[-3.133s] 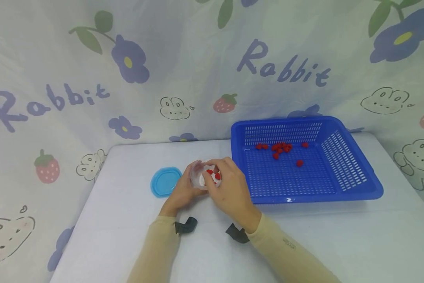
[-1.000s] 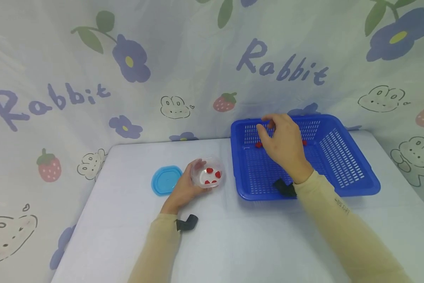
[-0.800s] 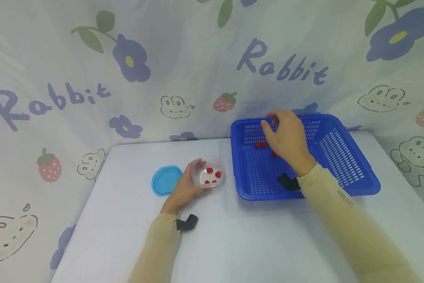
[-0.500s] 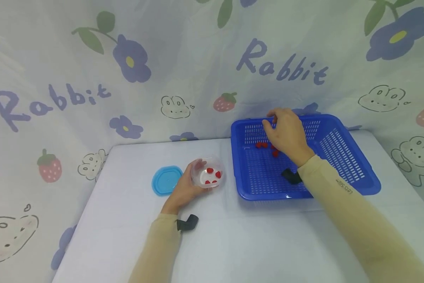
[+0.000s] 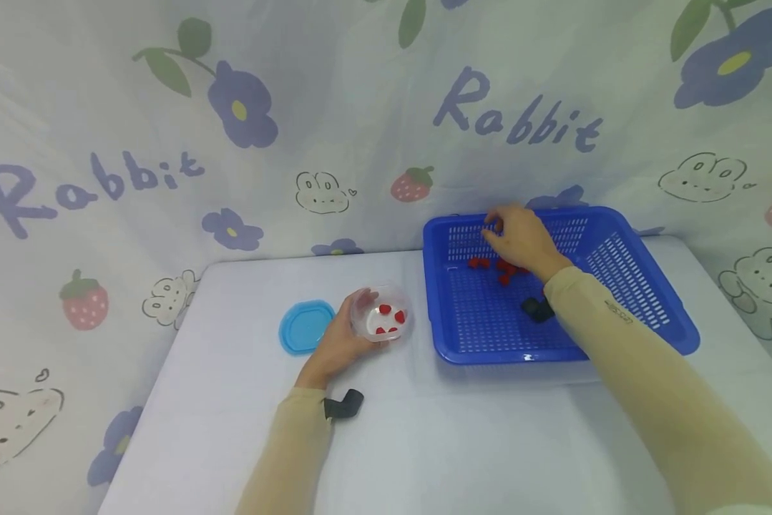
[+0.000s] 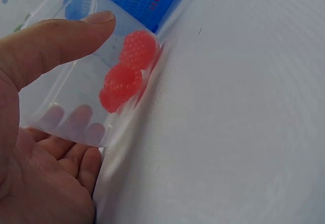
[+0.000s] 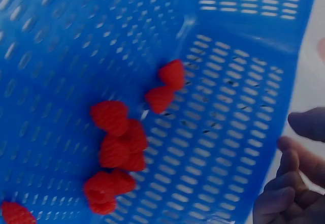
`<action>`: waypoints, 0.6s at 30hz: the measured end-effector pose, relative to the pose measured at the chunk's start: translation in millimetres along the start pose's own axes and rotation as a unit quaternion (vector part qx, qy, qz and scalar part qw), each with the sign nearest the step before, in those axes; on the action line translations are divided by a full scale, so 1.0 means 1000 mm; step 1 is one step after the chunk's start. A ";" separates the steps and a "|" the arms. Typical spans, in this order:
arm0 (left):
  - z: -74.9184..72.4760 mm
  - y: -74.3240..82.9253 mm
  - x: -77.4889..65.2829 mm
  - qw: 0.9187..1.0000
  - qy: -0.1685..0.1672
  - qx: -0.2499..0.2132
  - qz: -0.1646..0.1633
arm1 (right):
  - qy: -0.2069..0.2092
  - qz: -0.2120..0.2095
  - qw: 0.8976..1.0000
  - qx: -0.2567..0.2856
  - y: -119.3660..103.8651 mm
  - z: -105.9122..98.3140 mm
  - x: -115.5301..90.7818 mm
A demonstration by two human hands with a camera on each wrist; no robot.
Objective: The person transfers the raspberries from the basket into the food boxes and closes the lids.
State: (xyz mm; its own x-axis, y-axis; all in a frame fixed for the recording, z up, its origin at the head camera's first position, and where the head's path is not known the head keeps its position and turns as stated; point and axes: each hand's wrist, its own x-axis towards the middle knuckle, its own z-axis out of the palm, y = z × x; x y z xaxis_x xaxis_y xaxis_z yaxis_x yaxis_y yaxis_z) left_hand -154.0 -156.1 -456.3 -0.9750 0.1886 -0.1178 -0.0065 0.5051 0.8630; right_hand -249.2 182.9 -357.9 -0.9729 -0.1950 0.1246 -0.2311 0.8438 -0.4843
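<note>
Our left hand grips the clear cup, a few berries inside | right hand loosely bent, nothing held, above the blue basket's far side | touching raspberries clump there; we might scatter neighbours pinching one.

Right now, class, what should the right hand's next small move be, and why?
Probably lower the right hand to pinch one berry from the clustered red berries in the blue basket: it hovers there with thumb and forefinger apart, nothing showing between them, while the left hand holds the open clear cup, where four berries show.
</note>
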 end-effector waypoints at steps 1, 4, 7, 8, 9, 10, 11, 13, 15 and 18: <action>0.000 0.000 0.000 1.000 0.001 0.001 0.000 | -0.008 -0.003 1.000 -0.005 0.002 0.002 0.002; 0.000 0.000 0.001 1.000 0.000 0.002 0.006 | -0.034 -0.013 0.999 -0.022 0.008 0.006 0.006; 0.000 -0.001 0.001 1.000 -0.002 0.004 0.011 | -0.053 -0.015 0.998 -0.037 0.011 0.008 0.009; 0.000 -0.001 0.001 1.000 -0.003 0.003 0.012 | -0.059 -0.015 0.997 -0.042 0.011 0.009 0.010; 0.000 -0.001 0.002 1.000 -0.003 0.002 0.011 | -0.064 -0.014 0.997 -0.045 0.012 0.010 0.010; 0.000 -0.001 0.002 1.000 -0.004 0.000 0.010 | -0.070 -0.016 0.996 -0.049 0.013 0.011 0.011; -0.001 -0.001 0.002 1.000 -0.005 -0.002 0.010 | -0.077 -0.021 0.995 -0.054 0.013 0.012 0.012; -0.001 -0.001 0.002 1.000 -0.005 -0.006 0.007 | -0.094 -0.035 0.993 -0.067 0.014 0.014 0.013; -0.001 -0.001 0.003 1.000 -0.004 -0.006 0.005 | -0.115 -0.056 0.988 -0.087 0.014 0.017 0.014; -0.001 -0.001 0.003 1.000 -0.002 -0.005 0.008 | -0.137 -0.086 0.980 -0.117 0.011 0.022 0.014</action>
State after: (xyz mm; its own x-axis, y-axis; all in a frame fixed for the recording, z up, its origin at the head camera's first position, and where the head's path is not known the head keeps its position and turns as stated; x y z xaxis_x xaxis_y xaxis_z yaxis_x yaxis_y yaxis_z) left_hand -156.9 -157.1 -457.1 -0.9742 0.1990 -0.1061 0.0060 0.4930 0.8700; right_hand -266.1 178.5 -380.1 -0.8939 -0.4434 -0.0654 -0.4137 0.8725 -0.2600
